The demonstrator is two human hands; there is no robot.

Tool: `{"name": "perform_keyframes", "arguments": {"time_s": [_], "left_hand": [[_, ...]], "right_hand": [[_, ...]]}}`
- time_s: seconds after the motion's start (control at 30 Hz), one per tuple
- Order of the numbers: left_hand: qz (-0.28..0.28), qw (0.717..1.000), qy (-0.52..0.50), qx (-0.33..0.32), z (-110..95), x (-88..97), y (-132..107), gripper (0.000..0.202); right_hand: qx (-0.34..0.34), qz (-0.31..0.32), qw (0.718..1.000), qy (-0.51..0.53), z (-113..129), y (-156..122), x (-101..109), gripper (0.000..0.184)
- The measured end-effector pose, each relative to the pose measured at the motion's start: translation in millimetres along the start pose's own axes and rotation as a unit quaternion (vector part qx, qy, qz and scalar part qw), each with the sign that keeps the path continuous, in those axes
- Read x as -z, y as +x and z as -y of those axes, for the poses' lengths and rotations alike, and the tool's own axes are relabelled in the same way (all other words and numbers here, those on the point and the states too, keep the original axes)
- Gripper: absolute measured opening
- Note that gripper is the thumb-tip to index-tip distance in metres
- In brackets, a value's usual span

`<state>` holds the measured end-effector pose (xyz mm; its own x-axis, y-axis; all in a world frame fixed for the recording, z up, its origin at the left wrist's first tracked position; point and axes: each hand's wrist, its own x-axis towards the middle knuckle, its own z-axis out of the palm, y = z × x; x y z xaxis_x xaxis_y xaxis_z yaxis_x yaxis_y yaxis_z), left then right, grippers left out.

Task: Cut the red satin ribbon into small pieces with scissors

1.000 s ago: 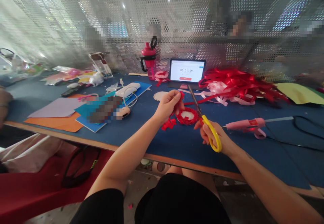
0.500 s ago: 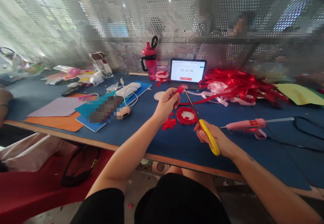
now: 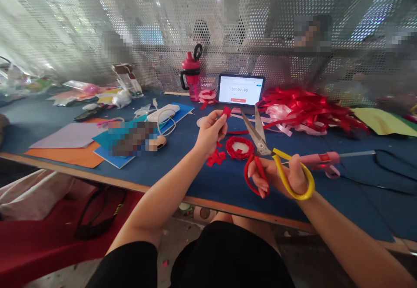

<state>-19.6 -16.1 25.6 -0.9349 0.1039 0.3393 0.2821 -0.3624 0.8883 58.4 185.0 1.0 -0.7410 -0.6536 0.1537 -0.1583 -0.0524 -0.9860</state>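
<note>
Many red ribbons, glue gun behind scissors

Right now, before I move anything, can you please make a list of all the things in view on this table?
scissors: one pair, red and yellow handles, open, in the right hand
red ribbon piece: one, red, pinched in the left hand
ribbon ring: one, red with white centre, on the table between the hands
ribbon scraps: a small group, red, left of the ring
ribbon heap: one, red and pale pink, far right
glue gun: one, pink, right of the scissors
tablet: one, showing a timer, far side
bottle: one, pink, black handle, left of the tablet
paper sheets: two, orange and lilac, left
table: one, blue top
left hand: one, raised above the table
right hand: one, through the scissor handles
</note>
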Motion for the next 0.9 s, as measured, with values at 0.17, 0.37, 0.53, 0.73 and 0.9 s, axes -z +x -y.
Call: {"name": "perform_keyframes", "arguments": {"time_s": [0.17,0.37,0.53,0.73,0.9], "left_hand": [[-0.001,1.000,0.002,-0.001,0.1,0.5,0.9,0.018],[0.003,1.000,0.005,0.007,0.1,-0.3,-0.2,0.017],[0.000,1.000,0.014,0.019,0.2,-0.7,-0.6,0.020],[0.007,1.000,0.014,0.023,0.9,0.5,0.5,0.018],[0.004,1.000,0.008,0.025,0.4,0.1,0.5,0.016]], "right_hand": [[0.020,0.056,0.993,0.101,-0.6,0.5,-0.2,0.099],[0.010,0.041,0.995,0.094,-4.5,-0.5,4.0,0.101],[-0.023,0.004,0.999,0.038,-3.3,-3.5,4.1,0.100],[-0.075,-0.027,0.997,-0.007,-2.1,-7.4,3.3,0.091],[-0.035,-0.070,0.997,0.001,-7.6,-7.7,0.3,0.072]]}}
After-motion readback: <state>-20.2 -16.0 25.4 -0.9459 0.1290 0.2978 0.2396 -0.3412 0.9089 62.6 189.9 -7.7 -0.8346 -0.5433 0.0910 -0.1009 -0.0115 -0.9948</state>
